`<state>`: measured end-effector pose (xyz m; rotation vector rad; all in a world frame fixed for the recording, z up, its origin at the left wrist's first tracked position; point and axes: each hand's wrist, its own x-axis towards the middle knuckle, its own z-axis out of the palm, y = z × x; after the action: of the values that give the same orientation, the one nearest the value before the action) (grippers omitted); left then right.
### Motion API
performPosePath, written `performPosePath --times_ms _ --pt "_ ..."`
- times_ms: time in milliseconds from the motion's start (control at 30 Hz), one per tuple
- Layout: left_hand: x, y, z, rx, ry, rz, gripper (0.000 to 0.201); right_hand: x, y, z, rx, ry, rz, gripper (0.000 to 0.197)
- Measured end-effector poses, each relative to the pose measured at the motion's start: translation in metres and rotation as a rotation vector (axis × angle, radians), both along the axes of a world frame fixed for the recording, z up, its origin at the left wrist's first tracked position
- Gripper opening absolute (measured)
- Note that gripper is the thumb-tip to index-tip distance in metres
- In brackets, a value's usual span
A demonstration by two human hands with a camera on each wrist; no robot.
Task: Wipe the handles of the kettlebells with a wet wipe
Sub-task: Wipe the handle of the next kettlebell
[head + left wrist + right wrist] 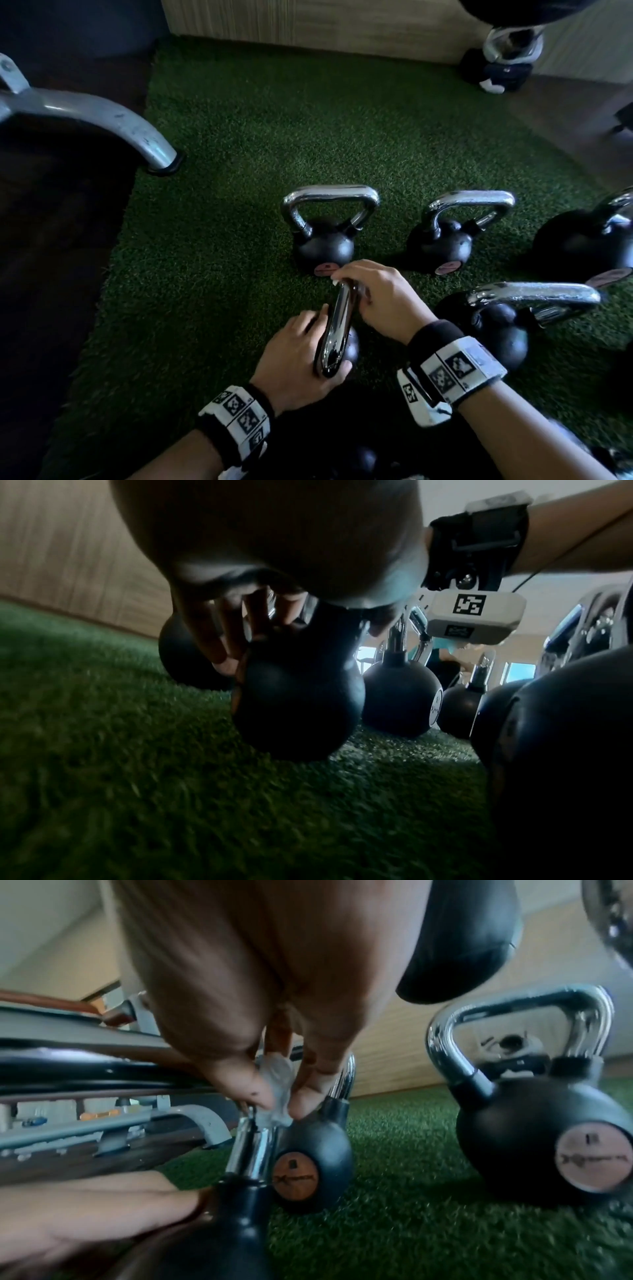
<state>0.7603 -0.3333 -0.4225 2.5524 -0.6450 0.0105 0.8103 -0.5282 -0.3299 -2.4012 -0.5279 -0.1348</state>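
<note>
Right now both hands are on one small kettlebell (pixel 346 346) standing on the green turf (pixel 222 240), nearest the person. Its chrome handle (pixel 337 329) runs front-to-back in the head view. L hand (pixel 294 363) grips the near end of that handle, fingers curled round the bar w/ thumb at the near tip. R hand (pixel 380 294) is at the far end, thumb & fingers pinching a wet wipe (pixel 276 1088) against the chrome; in the R wrist view the wipe is a small whitish wad between thumb and fingertips, touching the handle's leg just above the black ball. In the head view only a sliver of it shows.

Other kettlebells on the turf, all upright: one w/ a pinkish disc (pixel 323 246) just beyond the R hand, another (pixel 442 243) to its right, a larger one (pixel 589 246) at the right edge, and one (pixel 500 329) near the R wrist. No containers in view.

Grey metal frame leg (pixel 102 120) rests on the turf's left edge. Wood-look wall panel (pixel 308 20) behind the turf. Both wrists carry bands w/ printed markers.
</note>
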Motion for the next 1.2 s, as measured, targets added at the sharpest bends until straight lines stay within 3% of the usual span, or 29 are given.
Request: performPosePath --times_ms 100,167,300,400,433,667,867,933,1033,1133,1200 --pt "0.010 0.005 0.010 0.123 -0.083 -0.062 0.077 0.003 -0.009 0.004 -0.093 0.018 0.061 0.054" --pt "0.015 0.011 0.015 0.097 -0.064 -0.121 0.072 0.003 -0.015 0.007 -0.136 0.046 0.037 0.052" --pt "0.025 0.030 0.023 -0.123 0.088 -0.154 0.058 -0.012 -0.025 0.016 -0.232 0.116 -0.057 0.043" --pt "0.031 0.041 0.028 -0.319 0.209 -0.138 0.019 -0.030 -0.026 0.025 -0.264 0.181 -0.115 0.030" --pt "0.033 0.044 0.029 -0.361 0.245 -0.097 0.015 -0.035 -0.026 0.028 -0.264 0.203 -0.129 0.028" --pt "0.028 0.043 0.031 -0.416 0.329 0.011 0.014 -0.046 -0.027 0.035 -0.333 0.329 -0.161 0.023" --pt "0.023 0.044 0.035 -0.449 0.380 0.053 0.023 -0.038 -0.032 0.036 -0.343 0.363 -0.145 0.021" --pt "0.030 0.048 0.044 -0.363 0.449 0.003 0.025 -0.036 -0.035 0.037 -0.346 0.377 -0.111 0.018" --pt "0.058 0.057 0.068 -0.083 0.568 -0.223 0.015 -0.025 -0.048 0.052 -0.300 0.400 -0.093 0.027" --pt "0.097 0.050 0.084 0.160 0.349 -0.233 0.041 0.002 -0.058 0.078 -0.191 0.279 -0.159 0.032" --pt "0.124 0.032 0.089 0.172 0.191 -0.184 0.048 0.026 -0.057 0.092 -0.131 0.173 -0.210 0.028"
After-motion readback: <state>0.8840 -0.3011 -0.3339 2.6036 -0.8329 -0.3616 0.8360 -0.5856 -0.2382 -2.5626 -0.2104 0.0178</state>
